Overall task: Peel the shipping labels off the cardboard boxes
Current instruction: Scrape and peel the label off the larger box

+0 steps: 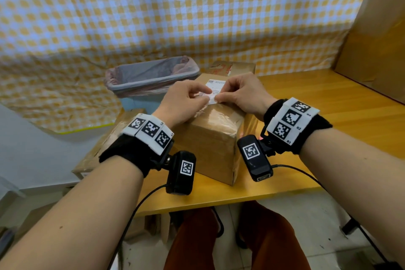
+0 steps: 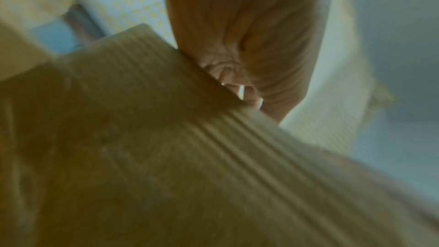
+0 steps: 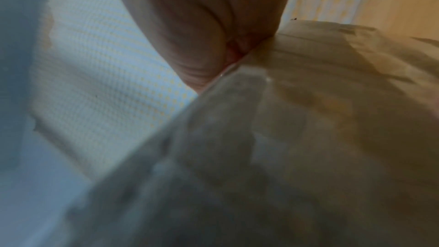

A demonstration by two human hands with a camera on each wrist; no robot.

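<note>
In the head view, a brown taped cardboard box (image 1: 215, 133) stands at the centre of the frame on a light wooden tabletop (image 1: 328, 103). A white printed shipping label (image 1: 215, 89) lies on the box's top face, its near edge lifted. The left hand (image 1: 182, 103) and the right hand (image 1: 243, 93) meet over that edge, fingers curled, each pinching the label between thumb and forefinger. Just above and left of the box is a blue waste bin with a pinkish plastic liner (image 1: 151, 76); a checked yellow and white cloth (image 1: 153, 6) fills the upper frame.

The left wrist view is blurred: the left hand sits at upper centre against the box's ribbed edge; finger positions cannot be told.

The right wrist view is blurred too: the right hand presses onto the box top at upper centre.
</note>
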